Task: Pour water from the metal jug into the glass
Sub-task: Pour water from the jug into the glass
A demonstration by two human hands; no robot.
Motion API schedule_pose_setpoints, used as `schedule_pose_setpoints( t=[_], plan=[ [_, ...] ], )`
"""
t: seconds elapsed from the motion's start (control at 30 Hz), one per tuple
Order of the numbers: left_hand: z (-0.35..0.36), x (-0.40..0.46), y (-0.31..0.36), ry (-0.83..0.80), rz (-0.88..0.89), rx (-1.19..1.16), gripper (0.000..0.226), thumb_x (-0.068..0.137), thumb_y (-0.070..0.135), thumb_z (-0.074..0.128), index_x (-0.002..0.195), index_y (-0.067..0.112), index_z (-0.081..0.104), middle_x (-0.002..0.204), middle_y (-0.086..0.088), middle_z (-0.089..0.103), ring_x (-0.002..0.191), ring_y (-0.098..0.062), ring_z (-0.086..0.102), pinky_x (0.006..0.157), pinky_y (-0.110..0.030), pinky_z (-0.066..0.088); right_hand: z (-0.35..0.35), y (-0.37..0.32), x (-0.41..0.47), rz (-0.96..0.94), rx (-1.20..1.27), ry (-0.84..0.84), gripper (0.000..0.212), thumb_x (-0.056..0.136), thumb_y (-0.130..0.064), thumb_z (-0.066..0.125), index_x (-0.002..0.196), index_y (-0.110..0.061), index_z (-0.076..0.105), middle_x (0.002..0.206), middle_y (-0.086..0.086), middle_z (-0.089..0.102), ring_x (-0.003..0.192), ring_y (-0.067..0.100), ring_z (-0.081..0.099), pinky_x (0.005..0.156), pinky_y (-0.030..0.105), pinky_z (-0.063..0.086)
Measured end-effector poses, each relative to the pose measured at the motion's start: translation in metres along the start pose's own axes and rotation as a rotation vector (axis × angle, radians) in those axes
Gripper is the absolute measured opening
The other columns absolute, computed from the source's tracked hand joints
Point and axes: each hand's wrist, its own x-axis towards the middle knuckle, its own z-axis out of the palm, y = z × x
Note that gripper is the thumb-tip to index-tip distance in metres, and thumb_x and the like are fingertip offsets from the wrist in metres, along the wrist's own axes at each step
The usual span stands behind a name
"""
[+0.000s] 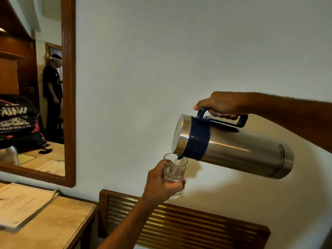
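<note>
A steel jug [233,150] with a dark blue collar and handle is tipped almost level in the air, its lid end to the left. My right hand [221,105] grips the handle from above. The jug's spout hangs over the rim of a clear glass [175,172], and a thin stream of water falls into it. My left hand [161,186] wraps around the glass from the left and holds it upright in front of the white wall. Some water sits in the glass.
A wooden desk [59,229] with a stack of printed papers [23,203] lies at the lower left. A wood-framed mirror [69,87] hangs above it and reflects a person, a bag and another jug. A slatted wooden rack [188,225] stands below my hands.
</note>
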Motion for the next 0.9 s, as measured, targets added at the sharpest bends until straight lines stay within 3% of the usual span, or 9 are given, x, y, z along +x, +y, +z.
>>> schedule_pose_setpoints(
  t=[0.23,0.73,0.9],
  plan=[
    [-0.0012,0.0001,-0.0055,0.019,0.013,0.013,0.056,0.062,0.038,0.087,0.111,0.030,0.061,0.097,0.018,0.070,0.094,-0.007,0.071,0.066,-0.021,0.062,0.0010,-0.0006,0.0046,0.006,-0.013,0.000,0.067,0.080,-0.066,0.050,0.039,-0.014,0.048,0.036,0.003,0.039,0.028,0.017,0.032,0.041,0.022,0.031],
    [-0.0068,0.0044,-0.0042,0.014,0.043,0.018,0.050,0.063,0.038,0.086,0.103,0.046,0.058,0.099,0.028,0.068,0.093,-0.002,0.070,0.063,-0.015,0.059,0.0062,0.0000,0.0015,0.034,0.009,0.000,0.068,0.083,-0.064,0.050,0.038,-0.014,0.047,0.035,0.002,0.039,0.029,0.017,0.031,0.044,0.025,0.031],
    [-0.0081,0.0053,-0.0073,0.016,0.036,-0.001,0.053,0.064,0.034,0.088,0.110,0.036,0.061,0.101,0.022,0.071,0.093,-0.005,0.071,0.066,-0.018,0.060,0.0077,0.0030,-0.0006,0.041,0.012,0.003,0.068,0.084,-0.063,0.051,0.036,-0.016,0.047,0.033,0.000,0.039,0.027,0.016,0.031,0.043,0.025,0.031]
  ],
)
